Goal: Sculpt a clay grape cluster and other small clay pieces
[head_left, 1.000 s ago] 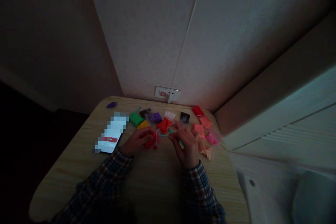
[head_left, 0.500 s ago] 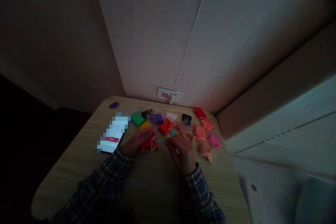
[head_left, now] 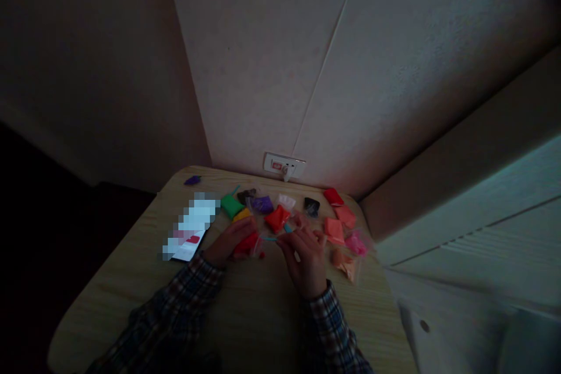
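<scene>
My left hand point(head_left: 228, 242) is closed on a clear packet of red modelling clay point(head_left: 248, 243), its open end facing right. A small red bit point(head_left: 262, 255) shows just below that end. In my right hand point(head_left: 305, 258) the fingers pinch a thin turquoise modelling tool point(head_left: 270, 239). The tool's narrow tip points left, at the packet's mouth; whether it touches the clay I cannot tell. Its wider end point(head_left: 287, 227) sticks out above my fingers. Just beyond both hands lies another red packet point(head_left: 277, 218).
Green point(head_left: 232, 205), purple point(head_left: 262, 204) and black point(head_left: 311, 205) packets lie along the table's back, with several pink and peach ones point(head_left: 334, 230) at the right. A lit phone point(head_left: 193, 228) lies left of my hands. A wall socket point(head_left: 284, 165) holds a plug behind the table.
The tool's tip has shifted slightly right, from inside the packet's mouth to about its edge. The red packet has turned a little in my left hand. The view has tilted up slightly.
</scene>
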The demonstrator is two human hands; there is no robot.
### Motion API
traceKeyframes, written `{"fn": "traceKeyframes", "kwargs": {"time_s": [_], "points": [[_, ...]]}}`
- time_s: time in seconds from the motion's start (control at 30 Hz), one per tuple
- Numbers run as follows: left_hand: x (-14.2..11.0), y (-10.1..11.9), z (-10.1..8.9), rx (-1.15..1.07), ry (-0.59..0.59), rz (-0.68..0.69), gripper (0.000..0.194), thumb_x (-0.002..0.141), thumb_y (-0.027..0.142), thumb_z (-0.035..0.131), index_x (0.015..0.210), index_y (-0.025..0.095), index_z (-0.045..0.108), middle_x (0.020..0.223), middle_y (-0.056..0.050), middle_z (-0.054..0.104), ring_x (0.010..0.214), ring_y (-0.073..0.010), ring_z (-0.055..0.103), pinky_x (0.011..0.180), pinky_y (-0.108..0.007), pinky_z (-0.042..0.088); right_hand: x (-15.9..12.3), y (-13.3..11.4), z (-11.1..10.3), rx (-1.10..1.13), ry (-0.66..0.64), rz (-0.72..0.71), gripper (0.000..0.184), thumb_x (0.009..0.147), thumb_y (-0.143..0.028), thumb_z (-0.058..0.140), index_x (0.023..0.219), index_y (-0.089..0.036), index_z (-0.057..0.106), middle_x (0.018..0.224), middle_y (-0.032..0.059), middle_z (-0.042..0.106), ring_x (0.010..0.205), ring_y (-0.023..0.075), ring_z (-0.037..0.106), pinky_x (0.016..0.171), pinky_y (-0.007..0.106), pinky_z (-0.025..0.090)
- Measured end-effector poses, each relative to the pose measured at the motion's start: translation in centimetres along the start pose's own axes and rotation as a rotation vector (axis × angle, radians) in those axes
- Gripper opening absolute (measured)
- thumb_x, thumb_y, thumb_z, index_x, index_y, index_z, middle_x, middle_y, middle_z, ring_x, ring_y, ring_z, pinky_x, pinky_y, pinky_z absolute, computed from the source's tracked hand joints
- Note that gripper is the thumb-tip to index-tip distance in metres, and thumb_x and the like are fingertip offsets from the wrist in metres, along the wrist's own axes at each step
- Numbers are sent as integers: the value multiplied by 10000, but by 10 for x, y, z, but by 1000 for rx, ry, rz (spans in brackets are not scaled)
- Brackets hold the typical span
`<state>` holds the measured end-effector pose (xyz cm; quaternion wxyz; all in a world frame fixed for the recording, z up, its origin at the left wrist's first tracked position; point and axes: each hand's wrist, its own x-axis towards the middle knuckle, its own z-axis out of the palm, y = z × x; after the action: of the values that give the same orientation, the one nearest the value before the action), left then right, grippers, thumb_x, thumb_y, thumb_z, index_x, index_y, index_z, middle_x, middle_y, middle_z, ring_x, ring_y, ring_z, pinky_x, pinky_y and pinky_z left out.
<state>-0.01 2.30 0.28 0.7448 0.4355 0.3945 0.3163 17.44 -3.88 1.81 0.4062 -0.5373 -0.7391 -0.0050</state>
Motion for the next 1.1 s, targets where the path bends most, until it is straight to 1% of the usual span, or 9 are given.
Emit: {"fn": "traceKeyframes", "kwargs": {"time_s": [0.13, 0.3, 0.47, 0.53, 0.63, 0.73, 0.87, 0.97, 1.1], "points": [[1, 0, 0, 91, 32, 33, 393, 683, 539, 664, 745, 190, 496, 536, 67, 474, 377, -63, 367, 321, -176, 169, 0, 0, 5, 0, -38, -16, 183, 915, -230, 494, 767, -189, 594, 679, -5, 616, 697, 184, 511, 714, 321, 237], [6, -3, -5, 173, 10, 113, 371, 710, 513, 643, 656, 192, 464, 518, 76, 411, 417, -74, 338, 363, -206, 204, -2, 1, 11, 54, -169, 8, 168, 890, -186, 518, 742, -182, 596, 688, 3, 610, 696, 184, 512, 713, 324, 224], [9, -5, -9, 200, -26, 175, 339, 721, 458, 645, 631, 168, 495, 572, 59, 451, 531, -92, 383, 487, -222, 300, -3, 1, 13, 278, -371, 107, 157, 875, -152, 539, 756, -200, 629, 748, -5, 648, 759, 180, 562, 762, 332, 244], [8, -5, -8, 198, -52, 171, 340, 734, 466, 623, 633, 167, 498, 572, 58, 456, 528, -93, 381, 495, -225, 301, -2, 1, 13, 363, -447, 142, 178, 884, -166, 528, 739, -193, 629, 743, -1, 652, 757, 175, 571, 753, 326, 264], [5, -3, -6, 193, -90, 153, 357, 729, 483, 618, 626, 165, 493, 567, 55, 459, 517, -90, 381, 492, -231, 291, -1, -1, 13, 451, -513, 155, 220, 899, -211, 512, 709, -183, 620, 725, 3, 652, 719, 164, 564, 732, 318, 288], [3, 0, -2, 183, -118, 140, 360, 719, 480, 632, 621, 163, 493, 566, 52, 458, 519, -89, 386, 498, -236, 290, -1, -1, 13, 480, -531, 152, 301, 922, -328, 476, 704, -184, 625, 724, 11, 656, 707, 162, 561, 755, 329, 302], [1, 0, 1, 158, -151, 125, 395, 710, 519, 628, 612, 165, 484, 550, 54, 443, 487, -78, 358, 471, -233, 264, 0, -3, 11, 498, -518, 137, 443, 919, -491, 407, 691, -186, 632, 708, 20, 656, 680, 159, 556, 746, 331, 322], [-1, 0, 3, 134, -177, 122, 426, 698, 558, 624, 603, 171, 474, 539, 56, 430, 471, -76, 339, 461, -235, 244, 1, -6, 8, 506, -525, 95, 495, 916, -532, 377, 662, -189, 628, 669, 11, 647, 645, 148, 551, 737, 327, 338], [-7, 4, 7, 109, -263, 120, 469, 655, 613, 636, 575, 178, 481, 520, 43, 435, 476, -93, 346, 470, -249, 249, 2, -10, 5, 582, -524, 20, 516, 917, -545, 359, 645, -190, 619, 658, 9, 641, 629, 143, 564, 698, 311, 379]]}}
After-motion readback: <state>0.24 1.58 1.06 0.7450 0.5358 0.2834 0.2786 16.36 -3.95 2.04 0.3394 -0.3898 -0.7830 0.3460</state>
